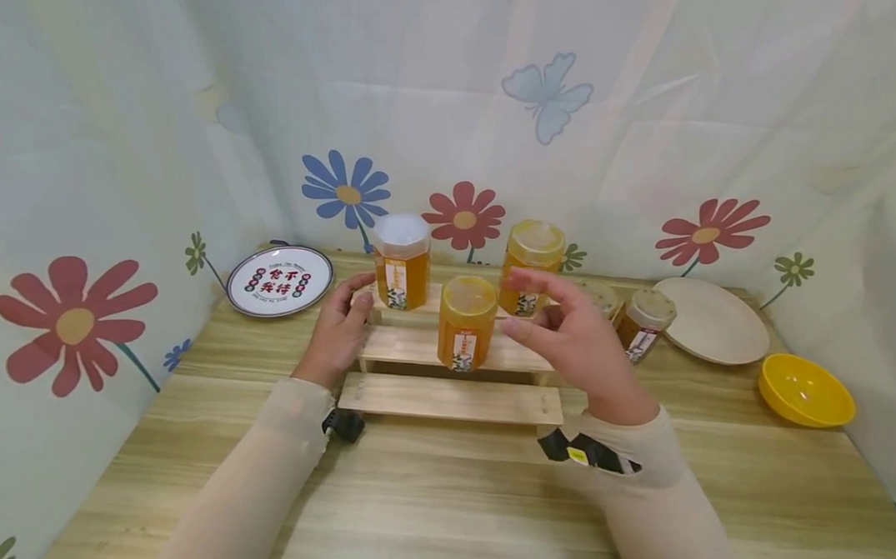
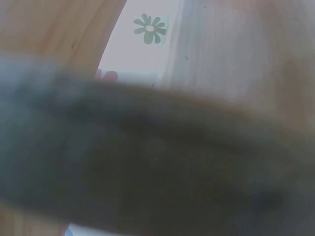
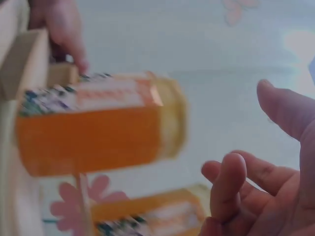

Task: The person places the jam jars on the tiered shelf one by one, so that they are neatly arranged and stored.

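Observation:
A three-step wooden stand [image 1: 450,398] holds several jars of amber contents with flowered labels. A white-lidded jar [image 1: 403,269] stands at the left of its top step, and a yellow-lidded jar [image 1: 537,243] at the right. Another yellow-lidded jar [image 1: 467,324] is upright on the middle step, large in the right wrist view. My left hand [image 1: 336,329] grips the stand's left end by the top step, thumb towards me. Fingers and thumb spread apart, my right hand [image 1: 576,339] hovers beside the two yellow-lidded jars. A blurred dark shape fills most of the left wrist view.
Right of the stand are a dark-labelled jar [image 1: 645,321] and another jar lid [image 1: 599,296], partly behind my hand. Farther right lie a beige plate [image 1: 712,320] and a yellow bowl [image 1: 807,393]. A white printed plate [image 1: 278,280] lies back left. Flowered curtain [image 1: 440,121] surrounds the table.

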A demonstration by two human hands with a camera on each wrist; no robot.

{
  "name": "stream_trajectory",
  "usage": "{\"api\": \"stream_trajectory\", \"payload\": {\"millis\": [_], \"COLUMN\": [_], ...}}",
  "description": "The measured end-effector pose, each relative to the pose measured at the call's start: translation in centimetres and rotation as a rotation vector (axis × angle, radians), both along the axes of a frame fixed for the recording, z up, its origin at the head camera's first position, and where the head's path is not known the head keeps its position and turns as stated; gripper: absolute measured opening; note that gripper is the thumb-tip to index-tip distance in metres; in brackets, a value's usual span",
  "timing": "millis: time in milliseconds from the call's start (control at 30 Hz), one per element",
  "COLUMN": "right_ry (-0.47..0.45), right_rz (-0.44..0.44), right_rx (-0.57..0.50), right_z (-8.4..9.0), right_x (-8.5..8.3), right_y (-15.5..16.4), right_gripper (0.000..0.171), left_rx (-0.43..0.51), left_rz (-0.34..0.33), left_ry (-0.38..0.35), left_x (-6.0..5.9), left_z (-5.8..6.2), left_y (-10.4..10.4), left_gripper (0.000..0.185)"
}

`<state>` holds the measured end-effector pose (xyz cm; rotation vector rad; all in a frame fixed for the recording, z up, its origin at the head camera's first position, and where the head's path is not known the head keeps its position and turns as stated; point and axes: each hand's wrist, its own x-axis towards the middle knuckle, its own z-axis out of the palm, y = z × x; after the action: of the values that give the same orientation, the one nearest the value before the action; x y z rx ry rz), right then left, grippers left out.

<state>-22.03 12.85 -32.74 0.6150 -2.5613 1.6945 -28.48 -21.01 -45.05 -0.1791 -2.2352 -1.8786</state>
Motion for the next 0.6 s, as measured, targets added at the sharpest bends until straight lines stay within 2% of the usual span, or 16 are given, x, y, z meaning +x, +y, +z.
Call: {"api": "stream_trajectory", "payload": {"millis": [167, 333, 467, 600], "right_ry": [0.07, 0.061, 0.012, -0.04], "right_rz": [-0.07, -0.177, -0.248, -0.3], "right_rx": [0.07, 0.16, 0.206, 0.232], "right_z": [1.8, 2.9, 2.9, 1.9], "right_x": [0.7, 0.9, 0.2, -1.4], "right_y": [3.3, 6.4, 8.1, 9.4], "right_gripper": [0.054, 0.054, 0.06, 0.066], "left_rx": [-0.018, -0.023, -0.026, -0.016], "left_rz": [-0.003, -0.002, -0.002, -0.002], "left_ry": [0.014, 0.022, 0.023, 0.019], "left_x": [0.0, 0.1, 0.1, 0.1], "left_z": [0.0, 0.0, 0.1, 0.1], "left_y": [-0.1, 0.0, 0.0, 0.0], "left_gripper": [0.042, 0.042, 0.042, 0.041]}}
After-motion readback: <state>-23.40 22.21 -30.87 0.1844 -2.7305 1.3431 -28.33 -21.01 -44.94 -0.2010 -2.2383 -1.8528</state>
